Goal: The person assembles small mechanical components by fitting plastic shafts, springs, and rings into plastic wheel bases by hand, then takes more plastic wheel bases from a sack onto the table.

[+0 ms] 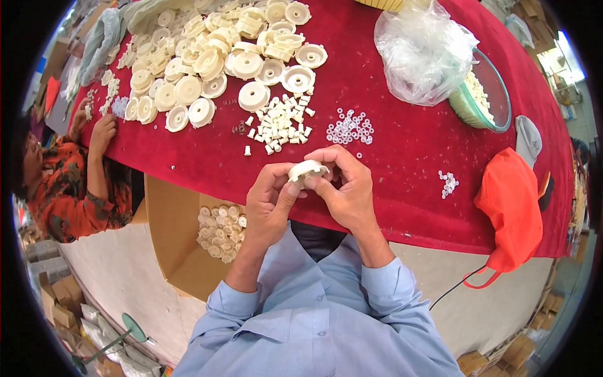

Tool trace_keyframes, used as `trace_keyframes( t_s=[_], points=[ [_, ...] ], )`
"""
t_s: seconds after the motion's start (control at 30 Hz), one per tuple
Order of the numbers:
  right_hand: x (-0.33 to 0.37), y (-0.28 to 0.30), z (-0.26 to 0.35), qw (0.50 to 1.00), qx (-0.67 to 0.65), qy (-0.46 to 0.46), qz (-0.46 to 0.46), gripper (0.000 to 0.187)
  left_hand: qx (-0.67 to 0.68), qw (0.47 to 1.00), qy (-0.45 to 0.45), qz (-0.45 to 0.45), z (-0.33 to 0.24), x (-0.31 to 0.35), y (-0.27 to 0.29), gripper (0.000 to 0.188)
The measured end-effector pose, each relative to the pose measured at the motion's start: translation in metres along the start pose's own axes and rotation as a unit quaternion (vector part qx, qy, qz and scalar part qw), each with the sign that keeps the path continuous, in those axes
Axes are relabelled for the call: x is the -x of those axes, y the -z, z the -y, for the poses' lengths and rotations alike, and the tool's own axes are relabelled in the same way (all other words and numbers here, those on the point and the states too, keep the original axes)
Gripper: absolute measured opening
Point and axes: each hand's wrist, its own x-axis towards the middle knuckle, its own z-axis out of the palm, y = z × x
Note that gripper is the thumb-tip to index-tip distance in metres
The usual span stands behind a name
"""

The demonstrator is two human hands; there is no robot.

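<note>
Above the near edge of the red-covered table, both my hands grip one cream plastic round part [306, 168], tilted with its rim upward. My left hand [271, 200] pinches its left side between thumb and fingers. On the other side, my right hand [347, 188] presses its thumb against the part's underside. Whether a smaller piece sits under that thumb is hidden. Just beyond my hands lie a pile of small cream plugs [281, 124] and a heap of small clear washers [350, 127]. A big pile of cream round parts [207, 61] spreads at the far left.
An open cardboard box [164, 242] with finished-looking round parts [222, 231] stands below the table edge at left. Another person [75, 179] works at the left. At right are a glass bowl [483, 94], a plastic bag [427, 53], a red cloth bag [512, 210] and more washers [448, 184].
</note>
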Motion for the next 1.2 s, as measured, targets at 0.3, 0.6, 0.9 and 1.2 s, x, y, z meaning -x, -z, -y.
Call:
trace_keyframes(
  t_s=[0.3, 0.6, 0.9, 1.2],
  points=[
    [-0.004, -0.003, -0.003, 1.000, 0.002, 0.002, 0.010, 0.033, 0.004, 1.000, 0.006, -0.005, -0.001, -0.002, 0.000, 0.023],
    [-0.006, -0.008, -0.006, 0.962, 0.139, 0.235, -0.028, 0.032, 0.028, 0.998, 0.026, -0.040, -0.006, -0.006, -0.001, 0.022],
    [0.004, -0.007, -0.001, 0.979, 0.107, 0.166, -0.043, 0.024, 0.073, 0.992, 0.074, -0.069, -0.010, -0.013, 0.003, 0.027],
    [0.003, -0.008, -0.004, 0.963, 0.152, 0.210, -0.075, 0.026, 0.027, 0.995, 0.062, -0.079, -0.010, -0.012, -0.002, 0.030]
  ],
)
